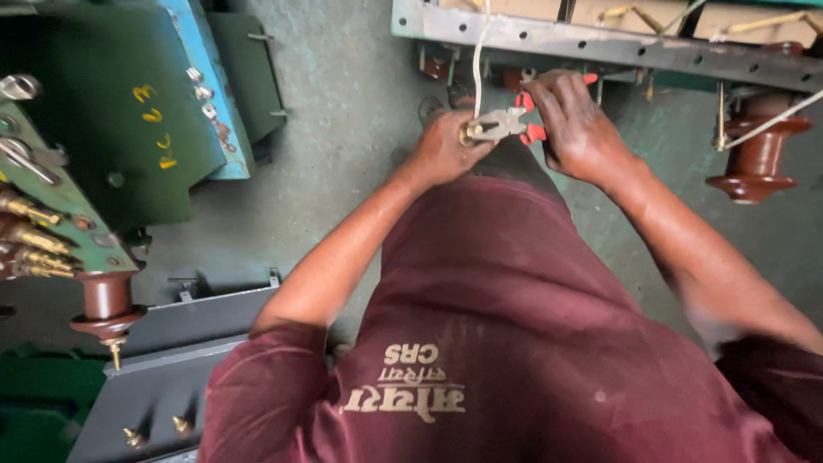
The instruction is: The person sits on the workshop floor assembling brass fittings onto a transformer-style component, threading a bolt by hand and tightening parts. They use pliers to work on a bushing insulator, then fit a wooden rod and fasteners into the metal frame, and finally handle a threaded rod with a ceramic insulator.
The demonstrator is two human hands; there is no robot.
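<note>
Between both hands (514, 129), red-handled pliers (506, 127)

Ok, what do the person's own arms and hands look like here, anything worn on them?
Both arms are bare from the short sleeves down. The left hand and right hand wear no gloves, and no watch, band or ring shows. The sleeves belong to a dark maroon T-shirt with pale printed lettering across its front, dusty in places. The left sleeve has a plain hemmed edge.

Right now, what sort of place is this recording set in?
Probably an electrical-equipment repair workshop: brown ceramic insulators, a green metal housing with brass terminals, and the right hand working red-handled pliers on a white wire.
</note>
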